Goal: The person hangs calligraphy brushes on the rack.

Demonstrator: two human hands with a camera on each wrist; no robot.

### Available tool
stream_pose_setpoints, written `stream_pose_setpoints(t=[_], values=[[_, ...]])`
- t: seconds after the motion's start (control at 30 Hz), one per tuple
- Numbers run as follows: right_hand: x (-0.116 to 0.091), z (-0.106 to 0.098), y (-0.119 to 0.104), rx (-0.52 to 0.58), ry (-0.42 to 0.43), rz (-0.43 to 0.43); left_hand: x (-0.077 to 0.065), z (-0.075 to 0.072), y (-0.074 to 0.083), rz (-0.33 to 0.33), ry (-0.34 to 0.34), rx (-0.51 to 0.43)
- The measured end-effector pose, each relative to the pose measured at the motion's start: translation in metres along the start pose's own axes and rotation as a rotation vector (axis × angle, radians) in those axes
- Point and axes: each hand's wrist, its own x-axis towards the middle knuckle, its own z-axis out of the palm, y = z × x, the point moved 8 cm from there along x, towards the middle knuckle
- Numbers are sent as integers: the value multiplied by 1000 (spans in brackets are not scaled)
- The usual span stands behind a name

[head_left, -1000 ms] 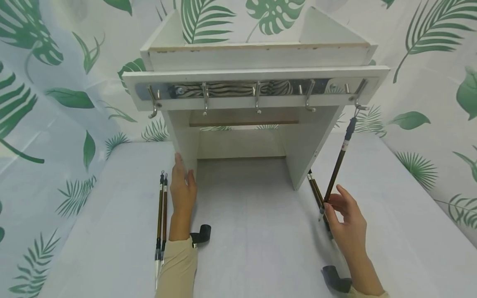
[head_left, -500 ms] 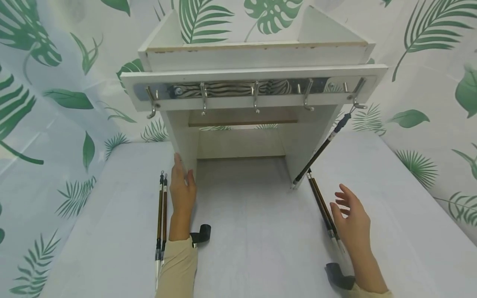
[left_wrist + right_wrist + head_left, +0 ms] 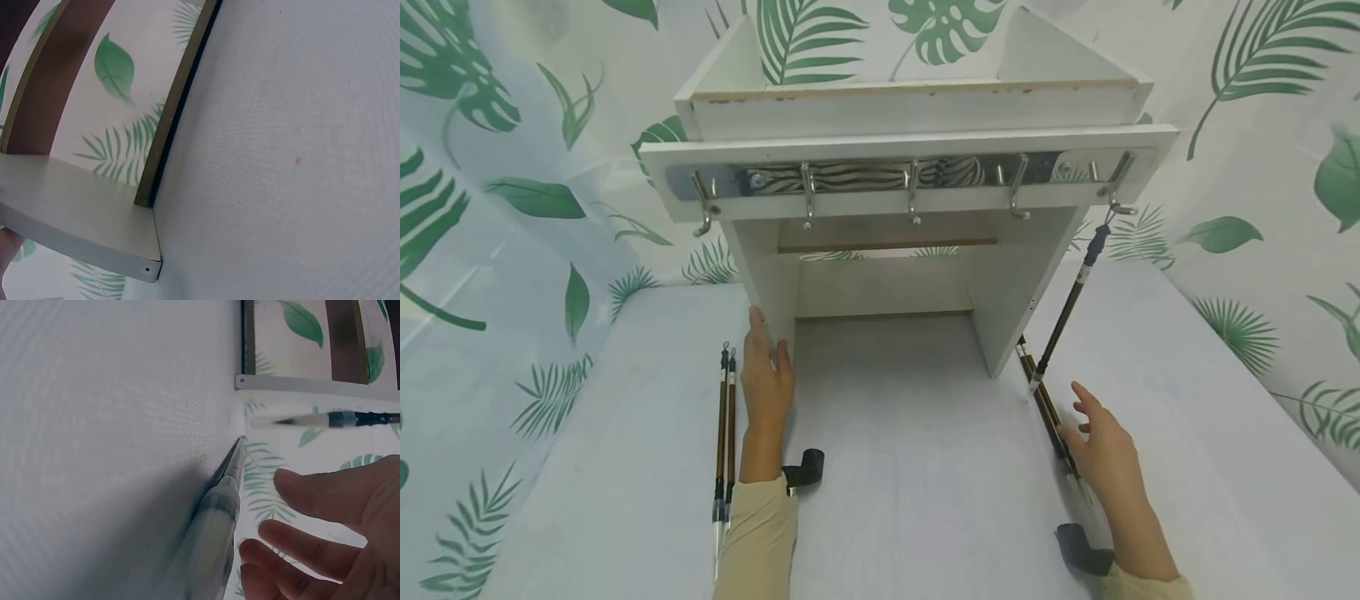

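Fingers of the right hand were released, loosely bent, with the thumb spread away from them and nothing between. Just ahead of them, well off the skin in the right wrist view, a dark-handled brush hung on a slant, its capped, pale bristle end downward. Below the same hand, a pair of brushes lay side by side on the bench; whether the thumb touched them could not be told.

Straight fingers of the left hand lay along the left side panel of a white rack, the thumb apart from them near its front edge; how firmly they pressed could not be told. Beside that hand, on its outer side, another pair of brushes lay lengthwise, loops toward the rack.

Farther out, the hanging brush's loop was caught on the rightmost hook of a shiny rail fixed across the rack's front, with four more large hooks spaced along it. Beige sleeves covered the forearms, and a black device sat at the left wrist. Leaf-printed sheeting rose behind everything.
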Motion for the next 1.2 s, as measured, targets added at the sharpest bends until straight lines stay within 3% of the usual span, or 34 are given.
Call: stream_pose_setpoints(t=[0.2, 1.2], values=[[0, 5, 3, -47, -62, -16, 0, 0, 0, 2, -2, 0], [-1, 11, 6, -176, -116, -6, 0, 0, -2, 13, 9, 4]])
